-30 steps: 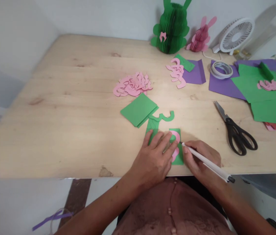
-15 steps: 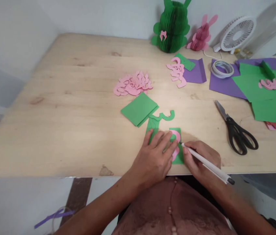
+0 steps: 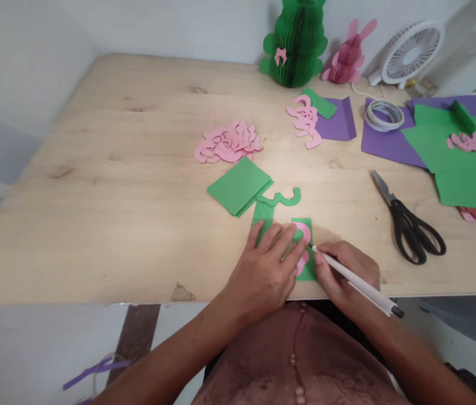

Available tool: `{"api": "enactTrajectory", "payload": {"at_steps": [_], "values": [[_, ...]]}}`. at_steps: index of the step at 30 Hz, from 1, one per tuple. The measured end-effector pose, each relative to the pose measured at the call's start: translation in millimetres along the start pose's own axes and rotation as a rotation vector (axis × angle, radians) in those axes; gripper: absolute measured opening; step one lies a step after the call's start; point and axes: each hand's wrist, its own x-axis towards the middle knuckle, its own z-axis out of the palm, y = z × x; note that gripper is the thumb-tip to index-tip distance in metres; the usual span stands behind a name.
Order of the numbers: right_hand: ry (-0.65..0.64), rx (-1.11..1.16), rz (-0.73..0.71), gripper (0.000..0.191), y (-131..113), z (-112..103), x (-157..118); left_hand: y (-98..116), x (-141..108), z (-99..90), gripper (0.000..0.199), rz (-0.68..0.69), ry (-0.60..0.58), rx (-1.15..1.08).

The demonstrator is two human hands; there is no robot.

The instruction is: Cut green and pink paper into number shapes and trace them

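Observation:
My left hand (image 3: pixel 265 264) lies flat with its fingers spread, pressing a pink paper cutout (image 3: pixel 304 230) onto a small green paper piece (image 3: pixel 309 270). Part of the cutout is hidden under the fingers. In my right hand (image 3: pixel 345 269) is a white pen (image 3: pixel 356 279), its dark tip touching down at the cutout's right edge. A green strip with drawn lines (image 3: pixel 263 214) runs beneath my left fingertips. Just beyond lie a wavy green cutout (image 3: pixel 280 199) and a stack of folded green paper (image 3: pixel 240 185).
Black-handled scissors (image 3: pixel 409 222) lie to the right. Pink cutouts (image 3: pixel 227 142) are heaped farther back. Tape rolls (image 3: pixel 384 116) rest on purple paper, beside green sheets (image 3: pixel 470 185). A green honeycomb paper figure (image 3: pixel 299 45), a pink paper bunny (image 3: pixel 347 61) and a white fan (image 3: pixel 413 53) stand by the wall.
The camera view has shifted very slightly. Both hands and the pen hold almost the same position on the paper.

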Motion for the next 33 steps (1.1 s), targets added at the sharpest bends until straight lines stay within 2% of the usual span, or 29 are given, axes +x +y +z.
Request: {"api": "enactTrajectory", "payload": {"at_steps": [33], "values": [[0.006,0.025,-0.029,0.006,-1.4,0.4,-0.7,1.6,0.2,-1.6,0.045,-0.018,-0.037,0.001]]}}
